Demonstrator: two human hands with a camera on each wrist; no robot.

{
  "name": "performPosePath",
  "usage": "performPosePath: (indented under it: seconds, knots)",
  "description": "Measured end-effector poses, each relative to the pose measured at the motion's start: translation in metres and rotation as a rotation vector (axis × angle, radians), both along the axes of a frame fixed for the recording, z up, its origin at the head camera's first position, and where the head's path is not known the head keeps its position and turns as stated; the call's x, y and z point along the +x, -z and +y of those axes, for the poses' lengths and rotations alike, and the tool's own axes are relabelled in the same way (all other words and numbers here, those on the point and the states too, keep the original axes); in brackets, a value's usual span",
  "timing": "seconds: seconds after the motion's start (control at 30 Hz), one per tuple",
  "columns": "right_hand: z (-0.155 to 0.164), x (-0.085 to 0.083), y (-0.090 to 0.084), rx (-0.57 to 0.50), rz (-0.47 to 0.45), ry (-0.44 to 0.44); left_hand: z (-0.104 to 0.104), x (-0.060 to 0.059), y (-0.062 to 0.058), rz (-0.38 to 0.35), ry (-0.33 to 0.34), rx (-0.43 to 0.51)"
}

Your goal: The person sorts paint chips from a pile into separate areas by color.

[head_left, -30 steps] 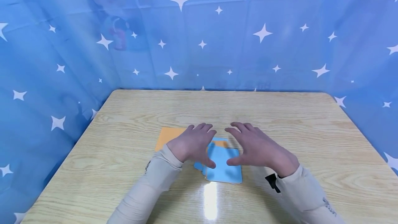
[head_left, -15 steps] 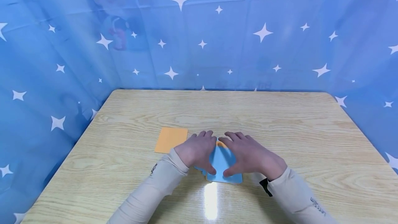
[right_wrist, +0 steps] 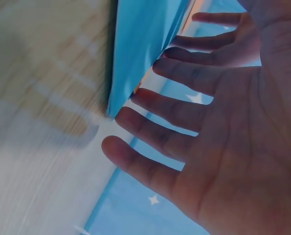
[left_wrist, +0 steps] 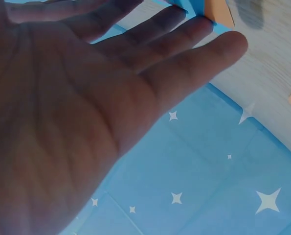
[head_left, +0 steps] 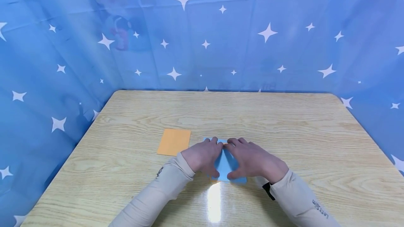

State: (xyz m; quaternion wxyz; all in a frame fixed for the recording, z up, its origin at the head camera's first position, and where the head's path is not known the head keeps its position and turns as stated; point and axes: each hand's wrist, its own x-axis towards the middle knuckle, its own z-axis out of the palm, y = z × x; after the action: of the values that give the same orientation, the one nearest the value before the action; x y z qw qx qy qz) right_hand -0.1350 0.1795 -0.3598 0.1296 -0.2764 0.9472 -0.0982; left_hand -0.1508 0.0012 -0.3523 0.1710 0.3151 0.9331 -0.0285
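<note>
A loose stack of blue cards (head_left: 226,169) lies on the table between my two hands, with bits of orange showing at its edges. My left hand (head_left: 204,157) is at the stack's left side; in the left wrist view its extended fingertips meet a blue card (left_wrist: 196,7) beside an orange card (left_wrist: 217,11). On the other side, my right hand (head_left: 254,159) has its fingers spread, and in the right wrist view several fingertips line up along the far edge of the blue card (right_wrist: 141,46). Both thumbs lie over the near part of the stack. The hands cover much of the stack's sides.
A single orange square card (head_left: 174,142) lies flat to the left of the stack, close to my left wrist. The wooden table (head_left: 284,115) reaches back to a blue curtain (head_left: 221,38) with white stars.
Both hands have come down and closer together around the stack. The blue cards have shifted slightly, with the front edge less even. The single orange card has stayed where it was.
</note>
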Motion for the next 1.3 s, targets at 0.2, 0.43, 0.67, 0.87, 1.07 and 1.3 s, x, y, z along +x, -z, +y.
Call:
performPosePath:
  seconds: [0.2,0.43,0.67,0.87,1.07,1.3]
  knots:
    - [-0.002,0.002,0.001,-0.011,-0.019,0.005,-0.001,0.001,-0.001,-0.003,0.0,0.04]
    - [-0.003,0.003,0.002,-0.02,-0.017,-0.016,0.0,0.002,0.0,0.009,-0.005,0.033]
    - [-0.001,0.001,0.001,-0.059,-0.04,-0.028,-0.001,0.003,0.0,0.009,-0.015,0.023]
    - [0.004,-0.001,-0.002,-0.1,-0.06,-0.019,-0.003,-0.001,-0.001,0.002,0.034,0.038]
    - [0.009,-0.002,-0.005,-0.112,0.008,-0.054,-0.007,-0.005,-0.005,-0.029,0.054,0.092]
    - [0.015,-0.002,-0.008,-0.171,0.0,-0.02,-0.013,-0.011,-0.008,-0.071,0.051,0.165]
